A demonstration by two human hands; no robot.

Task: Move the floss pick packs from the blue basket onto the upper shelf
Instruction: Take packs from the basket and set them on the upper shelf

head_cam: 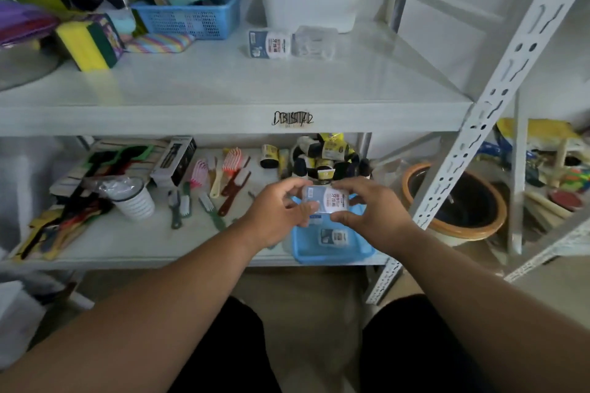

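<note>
Both hands hold one floss pick pack (pixel 329 199), a clear box with a white and blue label, just above the blue basket (pixel 332 254) on the lower shelf. My left hand (pixel 281 214) grips its left end and my right hand (pixel 373 210) pinches its right end. Another pack (pixel 333 237) lies inside the basket. On the upper shelf (pixel 223 86) lie two packs side by side: a labelled one (pixel 269 44) and a clear one (pixel 315 42).
A white tub (pixel 311 8) of cloths and a blue mesh basket (pixel 191 17) stand at the back of the upper shelf, sponges at the left. Brushes, combs, a cup (pixel 135 199) and dark bottles (pixel 322 156) crowd the lower shelf. A slanted shelf post (pixel 485 118) crosses at right.
</note>
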